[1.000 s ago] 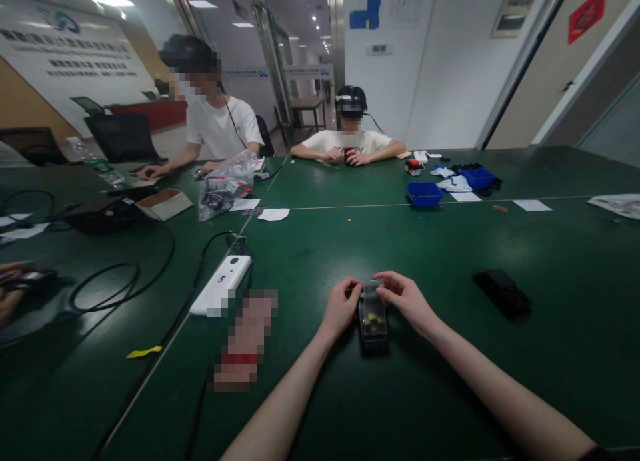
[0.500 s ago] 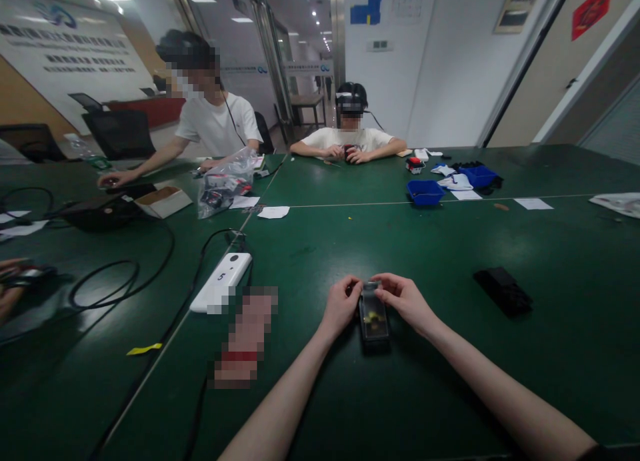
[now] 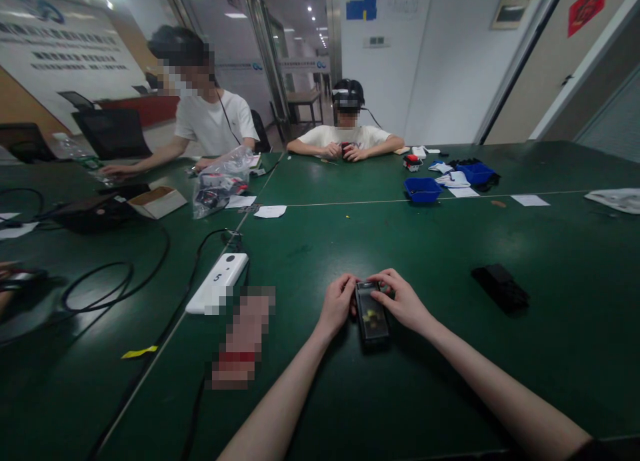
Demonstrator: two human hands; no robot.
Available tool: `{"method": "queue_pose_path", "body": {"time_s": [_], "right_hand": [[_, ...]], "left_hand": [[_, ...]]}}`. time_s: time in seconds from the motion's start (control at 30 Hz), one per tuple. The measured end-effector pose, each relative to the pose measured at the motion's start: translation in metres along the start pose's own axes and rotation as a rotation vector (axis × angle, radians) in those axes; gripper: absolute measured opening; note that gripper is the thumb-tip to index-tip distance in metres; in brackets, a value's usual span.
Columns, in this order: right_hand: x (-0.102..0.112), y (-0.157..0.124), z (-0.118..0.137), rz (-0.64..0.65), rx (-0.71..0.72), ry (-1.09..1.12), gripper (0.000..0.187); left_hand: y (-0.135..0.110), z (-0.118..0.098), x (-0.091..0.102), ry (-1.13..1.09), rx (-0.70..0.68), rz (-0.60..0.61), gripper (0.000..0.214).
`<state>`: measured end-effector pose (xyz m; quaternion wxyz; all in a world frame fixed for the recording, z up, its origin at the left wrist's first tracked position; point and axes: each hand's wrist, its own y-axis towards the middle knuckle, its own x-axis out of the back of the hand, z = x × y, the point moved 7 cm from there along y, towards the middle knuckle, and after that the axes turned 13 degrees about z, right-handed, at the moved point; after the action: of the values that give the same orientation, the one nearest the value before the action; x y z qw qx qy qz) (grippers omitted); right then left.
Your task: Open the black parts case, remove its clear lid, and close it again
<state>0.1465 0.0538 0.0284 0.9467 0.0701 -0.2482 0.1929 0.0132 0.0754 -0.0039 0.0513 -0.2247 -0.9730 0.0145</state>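
A small black rectangular case (image 3: 372, 324) lies on the green table in front of me. Its glossy top looks see-through, with blurry yellowish shapes showing in it. My left hand (image 3: 340, 301) grips the far left edge, its curled fingers against the side. Across from it, my right hand (image 3: 397, 299) holds the upper right corner, thumb on the top face and fingers at the far edge. The fingertips behind the case are partly hidden.
A folded black strap-like item (image 3: 500, 287) lies to the right. Left of me are a white power bank marked 5 (image 3: 219, 282), a blurred-out pinkish object (image 3: 245, 334) and black cables (image 3: 100, 307). Farther off stand a blue tray (image 3: 423, 190) and a plastic bag (image 3: 220, 184). Two people sit opposite.
My right hand's thumb and fingers have shifted at the case's far end, and more of its top now shows. The view has turned slightly to the right.
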Motion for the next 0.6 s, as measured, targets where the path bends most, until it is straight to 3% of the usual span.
{"method": "queue_pose_path", "body": {"time_s": [0.17,0.33,0.47,0.6], "right_hand": [[-0.001,0.003,-0.009,-0.007,0.004,0.006,0.026],[-0.005,0.002,-0.025,-0.024,-0.136,0.098,0.032],[-0.012,-0.004,-0.017,-0.002,-0.049,0.051,0.035],[-0.019,-0.009,-0.013,0.031,0.007,0.104,0.058]], "left_hand": [[-0.001,-0.007,0.004,0.116,-0.027,-0.042,0.027],[-0.001,-0.008,0.008,0.137,-0.061,-0.100,0.024],[-0.001,-0.007,0.009,0.077,-0.078,-0.130,0.024],[-0.002,-0.008,0.009,-0.009,-0.093,-0.138,0.026]]}}
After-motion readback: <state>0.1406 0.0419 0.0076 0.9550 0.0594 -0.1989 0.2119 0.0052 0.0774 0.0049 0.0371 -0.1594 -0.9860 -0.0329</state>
